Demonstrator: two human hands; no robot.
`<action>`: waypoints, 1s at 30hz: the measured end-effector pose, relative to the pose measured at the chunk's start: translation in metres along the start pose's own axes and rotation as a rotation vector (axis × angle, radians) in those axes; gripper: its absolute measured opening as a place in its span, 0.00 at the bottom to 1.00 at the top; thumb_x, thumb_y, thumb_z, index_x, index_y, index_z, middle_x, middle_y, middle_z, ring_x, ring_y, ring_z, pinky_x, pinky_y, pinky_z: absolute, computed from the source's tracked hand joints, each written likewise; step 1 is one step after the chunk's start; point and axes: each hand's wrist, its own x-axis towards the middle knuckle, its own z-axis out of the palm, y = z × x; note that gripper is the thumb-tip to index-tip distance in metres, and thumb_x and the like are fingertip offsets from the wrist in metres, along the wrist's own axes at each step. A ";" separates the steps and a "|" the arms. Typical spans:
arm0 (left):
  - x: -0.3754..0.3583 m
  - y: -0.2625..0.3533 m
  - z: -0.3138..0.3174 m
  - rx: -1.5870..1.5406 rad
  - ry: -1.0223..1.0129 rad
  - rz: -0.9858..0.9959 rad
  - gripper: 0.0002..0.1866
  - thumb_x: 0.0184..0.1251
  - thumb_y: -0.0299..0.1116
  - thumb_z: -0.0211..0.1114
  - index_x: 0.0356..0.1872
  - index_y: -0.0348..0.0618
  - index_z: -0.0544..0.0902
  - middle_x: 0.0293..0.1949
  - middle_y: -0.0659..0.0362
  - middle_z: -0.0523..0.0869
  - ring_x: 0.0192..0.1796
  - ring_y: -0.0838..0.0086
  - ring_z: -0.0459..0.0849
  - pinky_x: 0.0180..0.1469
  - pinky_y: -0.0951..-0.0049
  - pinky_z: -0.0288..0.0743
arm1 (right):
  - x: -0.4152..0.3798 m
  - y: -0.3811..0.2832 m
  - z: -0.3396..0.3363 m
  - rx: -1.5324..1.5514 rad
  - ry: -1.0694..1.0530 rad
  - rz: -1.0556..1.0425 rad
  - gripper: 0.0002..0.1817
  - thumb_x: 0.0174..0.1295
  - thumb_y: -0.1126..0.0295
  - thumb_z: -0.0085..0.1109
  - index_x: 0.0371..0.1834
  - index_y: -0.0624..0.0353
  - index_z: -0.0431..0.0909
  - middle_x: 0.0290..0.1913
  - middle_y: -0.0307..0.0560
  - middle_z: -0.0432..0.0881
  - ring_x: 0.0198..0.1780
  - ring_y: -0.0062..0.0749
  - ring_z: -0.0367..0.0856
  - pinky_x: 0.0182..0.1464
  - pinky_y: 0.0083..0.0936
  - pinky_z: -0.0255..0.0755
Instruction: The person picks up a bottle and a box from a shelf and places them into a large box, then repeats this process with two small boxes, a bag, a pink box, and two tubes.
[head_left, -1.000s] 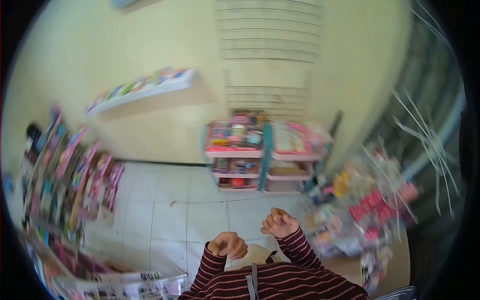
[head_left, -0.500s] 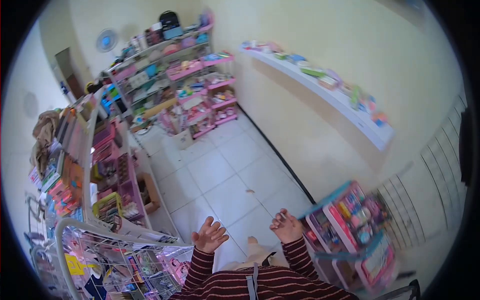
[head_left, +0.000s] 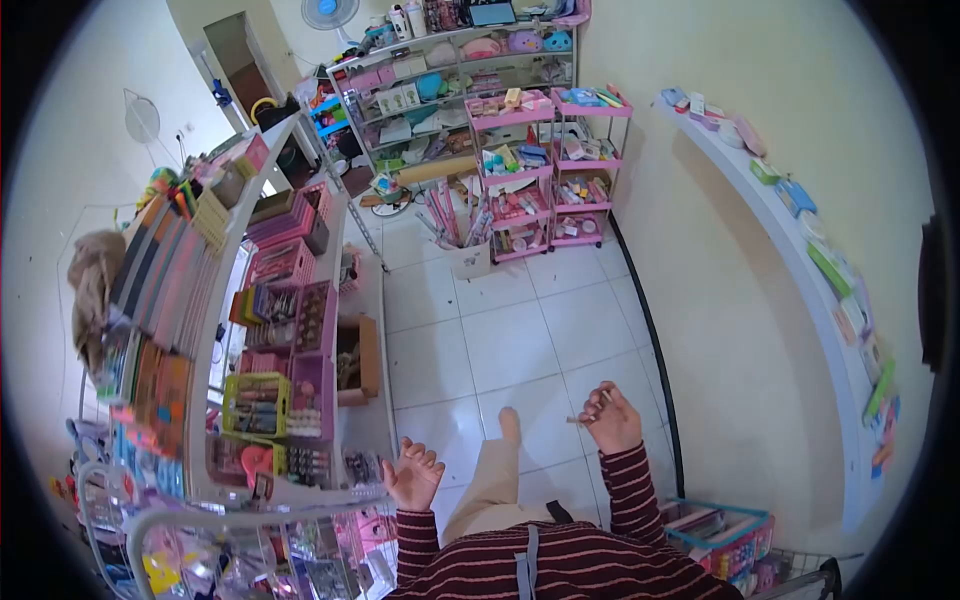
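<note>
My left hand [head_left: 416,474] is held palm up in front of my body with its fingers apart and curled, nothing in it. It is nearest to the shelf unit on the left. My right hand [head_left: 610,416] is raised over the tiled floor, its fingers bent round a small thin object [head_left: 578,420] too small to name. One leg in light trousers [head_left: 490,480] steps forward below, between the hands.
Left stands a white shelf [head_left: 222,300] with baskets and notebooks. Pink tiered carts [head_left: 513,178] and a bin of rolls [head_left: 470,262] stand ahead. A curved wall shelf [head_left: 770,210] and a teal-edged rack [head_left: 715,545] are on the right.
The view has turned left and moved forward, so the pink carts look nearer. My right hand has risen and moved away from my left hand. One leg has come forward.
</note>
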 end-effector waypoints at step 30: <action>0.616 -0.026 -0.056 0.085 0.208 -0.115 0.11 0.59 0.38 0.46 0.40 0.44 0.68 0.33 0.63 0.72 0.34 0.75 0.68 0.37 0.74 0.61 | 0.551 -0.187 0.009 -0.298 0.131 -0.127 0.07 0.54 0.69 0.46 0.33 0.59 0.67 0.29 0.42 0.70 0.31 0.25 0.68 0.36 0.21 0.63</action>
